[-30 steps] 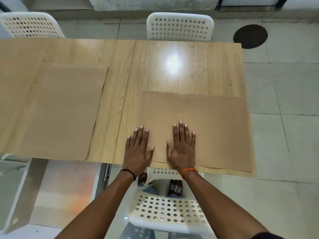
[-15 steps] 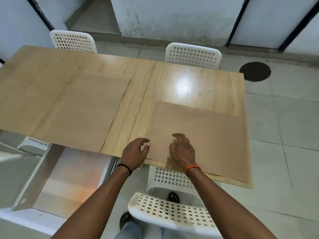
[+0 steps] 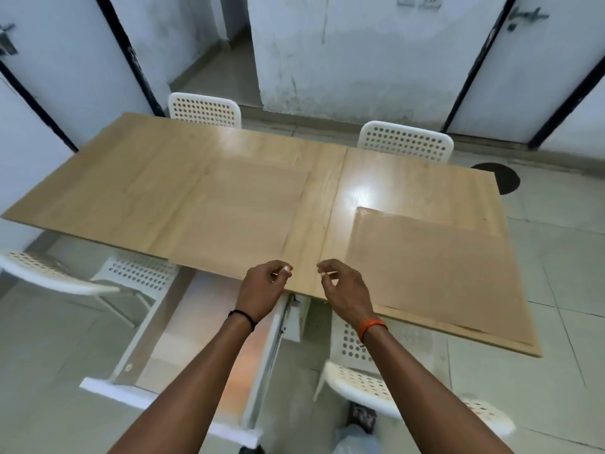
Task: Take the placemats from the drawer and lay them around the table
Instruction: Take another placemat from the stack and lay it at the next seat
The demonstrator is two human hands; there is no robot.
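Two tan placemats lie flat on the wooden table (image 3: 409,178). One placemat (image 3: 242,217) sits left of the centre seam, the other placemat (image 3: 435,270) covers the near right corner. My left hand (image 3: 263,286) and my right hand (image 3: 343,286) hover over the near table edge, between the two mats. Both have loosely curled fingers and hold nothing. An open white drawer (image 3: 203,355) hangs out under the table, below my left forearm. I see no mat inside it.
White perforated chairs stand around the table: two at the far side (image 3: 204,109) (image 3: 406,142), one at the near left (image 3: 49,270) and one by my right leg (image 3: 370,385). Doors and a wall close off the far side. A dark round floor mark (image 3: 505,178) lies right.
My hands lifted off the right placemat and drew back and left to the table edge, fingers curling. The camera view rose and pulled back, showing more of the room.
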